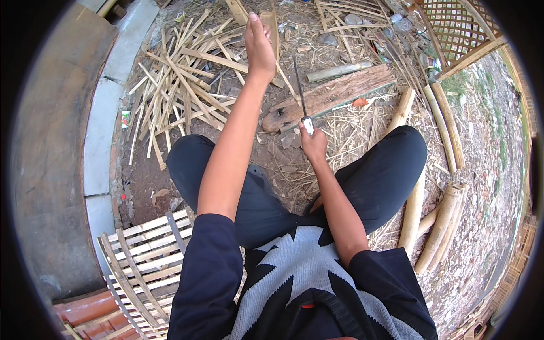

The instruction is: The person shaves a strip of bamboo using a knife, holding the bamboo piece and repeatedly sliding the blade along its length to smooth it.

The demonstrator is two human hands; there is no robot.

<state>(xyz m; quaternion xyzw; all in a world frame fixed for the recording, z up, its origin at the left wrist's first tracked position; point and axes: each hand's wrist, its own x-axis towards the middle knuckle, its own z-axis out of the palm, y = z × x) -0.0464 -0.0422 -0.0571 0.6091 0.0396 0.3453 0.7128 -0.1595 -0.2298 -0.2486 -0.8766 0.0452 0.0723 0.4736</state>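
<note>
My left hand [260, 50] reaches far forward, thumb up, closed around a split bamboo length [275, 35] at the top of the view. The hand covers part of that bamboo, and its far end runs out of the picture. Lower and to the right, my right hand [314, 144] grips the pale handle [307, 125] of a long-bladed knife. Its thin dark blade [298, 85] points away from me, seen nearly edge-on. The blade passes just left of a weathered wooden plank [334, 96] lying on the ground.
Cut bamboo strips [181, 85] lie heaped at the left front. Thick bamboo poles [413, 212] rest on the right, by my knee. A slatted bamboo panel [148, 249] is at the lower left, beside a concrete curb [99, 136]. A woven lattice [458, 28] stands far right.
</note>
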